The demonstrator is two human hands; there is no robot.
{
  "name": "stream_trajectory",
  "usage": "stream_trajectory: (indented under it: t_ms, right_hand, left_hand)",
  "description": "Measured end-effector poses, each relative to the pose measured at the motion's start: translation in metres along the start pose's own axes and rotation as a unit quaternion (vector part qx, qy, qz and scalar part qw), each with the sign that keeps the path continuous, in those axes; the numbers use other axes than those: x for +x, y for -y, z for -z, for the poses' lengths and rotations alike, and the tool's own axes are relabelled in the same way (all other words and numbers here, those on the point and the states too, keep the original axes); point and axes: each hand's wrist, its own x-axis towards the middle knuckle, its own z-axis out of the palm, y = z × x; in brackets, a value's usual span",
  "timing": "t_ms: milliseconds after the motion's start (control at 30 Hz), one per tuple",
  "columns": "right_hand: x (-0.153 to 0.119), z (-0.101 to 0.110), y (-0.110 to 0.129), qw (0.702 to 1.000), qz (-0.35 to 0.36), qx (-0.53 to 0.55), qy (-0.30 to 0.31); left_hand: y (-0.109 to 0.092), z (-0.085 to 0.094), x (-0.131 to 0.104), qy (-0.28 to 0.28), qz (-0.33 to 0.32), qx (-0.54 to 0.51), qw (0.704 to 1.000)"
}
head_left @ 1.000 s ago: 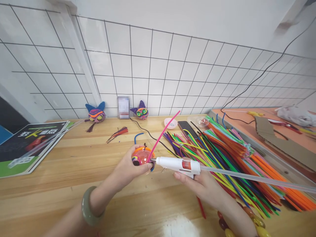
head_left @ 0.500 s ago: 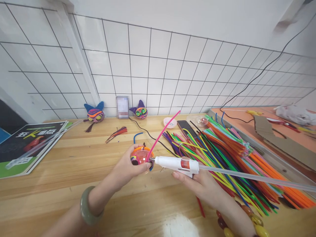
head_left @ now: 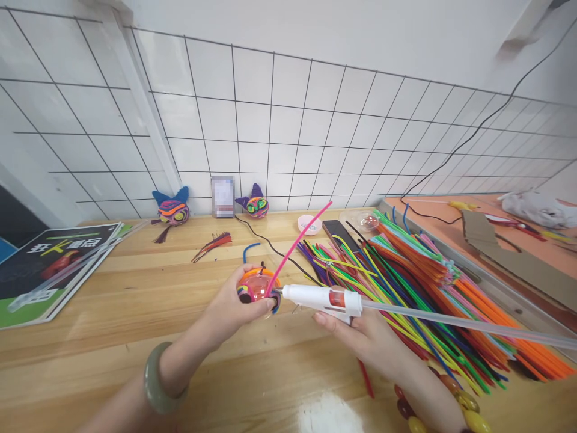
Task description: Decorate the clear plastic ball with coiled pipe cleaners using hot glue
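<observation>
The clear, stem-trimmed ball (head_left: 258,282) sat near the centre of the frame, above the bench (head_left: 135,313), with the left hand (head_left: 238,304) gripping its left and lower sides. The right hand (head_left: 360,337) was closed around the white glue gun (head_left: 320,299), its nozzle at the ball's right side, near the foot of the fuzzy pink stem (head_left: 300,242).

Good work here seemed to call for a steady ball, a little glue right where stem met surface, and light pressure while it set. The left thumb lay close to the hot nozzle, so it was best kept clear; the long glue stick (head_left: 451,323) trailing right could have snagged the piled stems (head_left: 406,300).

At the left edge, the magazine (head_left: 27,270) bore big white and yellow-green characters, too slanted to read surely. The panel (head_left: 223,195) at upper centre-left was pixelated, and no brand was legible on the gun.
</observation>
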Motion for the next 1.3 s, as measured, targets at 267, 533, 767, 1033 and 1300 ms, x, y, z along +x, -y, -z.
stream_trajectory:
  t_ms: [267, 533, 767, 1033, 1300]
  right_hand:
    - [0.002, 0.002, 0.003, 0.999, -0.013, 0.029, 0.005]
    - [0.004, 0.005, 0.008, 0.996, -0.023, 0.079, -0.045]
    - [0.012, 0.017, -0.014, 0.959, -0.074, 0.274, 0.023]
    - [0.017, 0.016, -0.042, 0.949, -0.197, 0.171, 0.18]
    - [0.024, -0.008, -0.045, 0.966, -0.14, -0.063, 0.208]
  left_hand:
    - [0.001, 0.002, -0.001, 0.017, -0.013, -0.005, 1.0]
    - [0.006, 0.007, 0.0, 0.03, -0.033, -0.007, 0.999]
    - [0.006, 0.011, 0.003, -0.002, -0.041, -0.01, 0.999]
    - [0.004, 0.028, 0.013, -0.059, -0.081, -0.03, 0.994]
    - [0.001, 0.028, 0.012, -0.073, -0.087, -0.017, 0.993]
